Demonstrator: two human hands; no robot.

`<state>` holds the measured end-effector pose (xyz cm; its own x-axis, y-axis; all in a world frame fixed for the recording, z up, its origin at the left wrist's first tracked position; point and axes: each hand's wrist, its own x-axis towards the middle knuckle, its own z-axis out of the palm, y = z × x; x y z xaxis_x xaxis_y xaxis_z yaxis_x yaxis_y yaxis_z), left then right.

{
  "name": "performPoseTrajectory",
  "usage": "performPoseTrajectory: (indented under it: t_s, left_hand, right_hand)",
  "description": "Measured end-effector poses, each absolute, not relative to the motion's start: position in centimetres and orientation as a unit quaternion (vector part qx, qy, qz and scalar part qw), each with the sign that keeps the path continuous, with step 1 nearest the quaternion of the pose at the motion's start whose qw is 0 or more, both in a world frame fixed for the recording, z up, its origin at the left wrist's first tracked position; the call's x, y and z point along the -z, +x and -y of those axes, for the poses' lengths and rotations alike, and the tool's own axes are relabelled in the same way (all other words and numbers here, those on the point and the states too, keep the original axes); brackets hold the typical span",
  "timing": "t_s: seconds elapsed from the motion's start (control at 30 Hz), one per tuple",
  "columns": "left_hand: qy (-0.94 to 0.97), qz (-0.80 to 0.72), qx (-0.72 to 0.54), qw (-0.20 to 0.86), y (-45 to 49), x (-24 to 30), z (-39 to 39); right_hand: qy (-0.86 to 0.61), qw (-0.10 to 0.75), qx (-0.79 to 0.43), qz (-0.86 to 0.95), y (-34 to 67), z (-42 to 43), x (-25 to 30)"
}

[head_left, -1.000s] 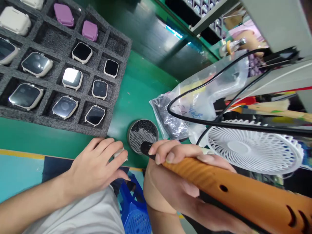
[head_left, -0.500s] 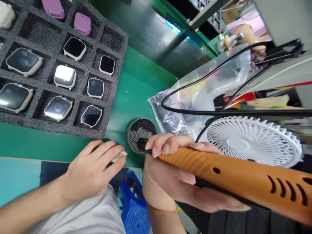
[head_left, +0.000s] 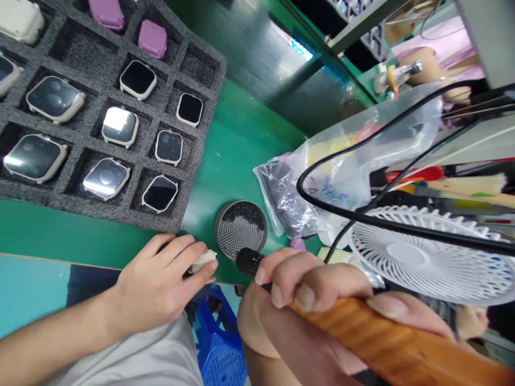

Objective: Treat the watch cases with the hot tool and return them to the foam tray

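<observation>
My right hand (head_left: 309, 289) is wrapped around an orange electric screwdriver (head_left: 386, 343) with a black collar at its front end. That collar is at the near rim of a round dish (head_left: 218, 228), whose perforated plate bears small black bits, probably screws. The screwdriver's tip is hidden. Close to the table's front edge, my left hand (head_left: 161, 273) is closed on a small off-white watch case (head_left: 204, 259), mostly covered by the fingers. Left of the dish, a grey foam tray (head_left: 86, 206) holds several pale smartwatches (head_left: 160, 193) face up and purple ones (head_left: 153, 39).
A clear plastic bag (head_left: 341, 177) lies right of the dish, with a black cable (head_left: 362, 217) looping over it. Beyond is a white fan (head_left: 406, 254). A blue plastic stool (head_left: 221, 348) stands below the table edge. Another person's arm (head_left: 420, 61) shows at upper right.
My right hand has drawn the screwdriver's front end back from over the perforated plate to the dish's near rim. My left hand keeps its hold. The whole view has shifted slightly.
</observation>
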<state>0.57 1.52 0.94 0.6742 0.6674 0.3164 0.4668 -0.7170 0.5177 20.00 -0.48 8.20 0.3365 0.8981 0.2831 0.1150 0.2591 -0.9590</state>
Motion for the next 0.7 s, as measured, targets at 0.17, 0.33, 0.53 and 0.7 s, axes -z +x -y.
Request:
performPoseTrajectory:
  t_s: [0.17, 0.33, 0.53, 0.7]
  left_hand:
    - [0.892, -0.324, -0.245, 0.200, 0.7, -1.0, -1.6]
    - [0.886, -0.339, -0.252, 0.188, 1.0, -1.2, -1.6]
    - [0.881, -0.342, -0.246, 0.216, 0.8, -1.4, -2.1]
    - [0.854, -0.348, -0.270, 0.277, 0.6, -1.6, -1.3]
  right_hand:
    - [-0.409, 0.636, -0.362, 0.545, 22.5, 1.2, -6.1]
    - [-0.383, 0.584, -0.423, 0.576, 25.6, 1.7, -4.9]
    - [-0.427, 0.634, -0.380, 0.520, 22.9, 1.4, -6.2]
    - [-0.375, 0.690, -0.344, 0.514, 21.7, 0.6, -6.7]
